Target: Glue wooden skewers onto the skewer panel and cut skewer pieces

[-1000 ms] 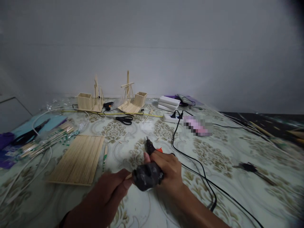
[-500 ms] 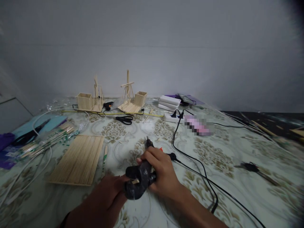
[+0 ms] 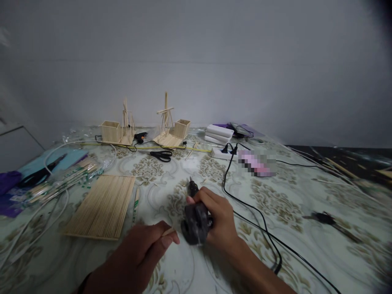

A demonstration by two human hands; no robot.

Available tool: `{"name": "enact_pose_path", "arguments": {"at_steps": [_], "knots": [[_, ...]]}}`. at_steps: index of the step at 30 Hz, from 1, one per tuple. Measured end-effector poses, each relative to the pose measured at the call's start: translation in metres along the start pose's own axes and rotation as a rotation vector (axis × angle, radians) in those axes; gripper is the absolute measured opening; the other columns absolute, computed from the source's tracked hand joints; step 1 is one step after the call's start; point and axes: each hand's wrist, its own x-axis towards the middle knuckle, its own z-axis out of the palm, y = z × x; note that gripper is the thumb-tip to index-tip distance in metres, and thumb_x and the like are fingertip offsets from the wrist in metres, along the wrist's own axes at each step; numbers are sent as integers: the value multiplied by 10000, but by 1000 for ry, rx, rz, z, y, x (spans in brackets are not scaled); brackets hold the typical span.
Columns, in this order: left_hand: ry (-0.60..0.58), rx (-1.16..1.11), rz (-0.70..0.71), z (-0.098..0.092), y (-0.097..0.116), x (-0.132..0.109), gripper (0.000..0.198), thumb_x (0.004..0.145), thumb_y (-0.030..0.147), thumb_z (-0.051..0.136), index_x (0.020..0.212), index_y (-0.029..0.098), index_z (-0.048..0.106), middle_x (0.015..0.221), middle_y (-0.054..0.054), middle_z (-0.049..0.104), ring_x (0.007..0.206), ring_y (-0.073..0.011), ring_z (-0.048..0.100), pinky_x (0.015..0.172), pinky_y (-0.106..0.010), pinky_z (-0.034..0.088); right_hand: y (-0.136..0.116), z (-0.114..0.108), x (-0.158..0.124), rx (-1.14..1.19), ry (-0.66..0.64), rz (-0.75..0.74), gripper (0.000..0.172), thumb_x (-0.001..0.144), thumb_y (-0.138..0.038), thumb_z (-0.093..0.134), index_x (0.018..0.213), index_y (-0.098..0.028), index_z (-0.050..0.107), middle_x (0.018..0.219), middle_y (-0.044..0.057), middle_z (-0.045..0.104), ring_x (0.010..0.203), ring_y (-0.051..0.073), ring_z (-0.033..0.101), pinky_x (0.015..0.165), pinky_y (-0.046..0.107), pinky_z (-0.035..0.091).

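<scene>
My right hand [image 3: 219, 212] is wrapped round a black hot glue gun [image 3: 196, 222], its nozzle directed away from me, over the patterned tablecloth. To its left, my left hand [image 3: 150, 245] pinches a short pale stick [image 3: 168, 231] between thumb and fingers; most of that piece is hidden. A small gap separates the left fingertips from the rear of the gun. Beyond the left hand lie a flat panel of thin wooden sticks [image 3: 102, 206] and a single stick with green print [image 3: 135, 204].
Two stick-built models [image 3: 114, 132] stand near the wall, beside black scissors [image 3: 161, 155] and another glue gun [image 3: 140, 137]. A power strip [image 3: 221, 153] feeds black cords [image 3: 254, 210] across the right. Wrapped sticks [image 3: 64, 179] lie left; a knife-like tool [image 3: 335, 224] lies right.
The glue gun in my right hand has moved right, away from my left hand. The pale stick now shows in my left fingers, apart from the gun.
</scene>
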Motion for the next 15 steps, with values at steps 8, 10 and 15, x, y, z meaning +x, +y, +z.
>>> {"name": "enact_pose_path", "arguments": {"at_steps": [8,10,15], "knots": [[-23,17,96,3,-13,-4,269,962,246,557,1035,298,810,948,-43,825,840,-212,744,798,-290,625,-6,8,-6,66,-162,-17,133,944,-210,589,813,-218,576,756,24,599,662,178,558,620,303,385],[-38,24,103,2,-11,-2,275,961,232,547,1015,295,810,932,-40,827,837,-211,745,787,-288,620,-6,8,-7,47,-165,-20,181,959,-207,578,780,-221,551,721,12,576,631,168,528,598,302,353],[-71,23,40,2,-11,-5,278,1006,310,540,1055,274,811,993,-65,829,896,-229,756,824,-318,621,-7,7,-6,3,-155,-35,264,959,-196,573,703,-231,516,626,-17,523,533,144,473,542,310,295]]}}
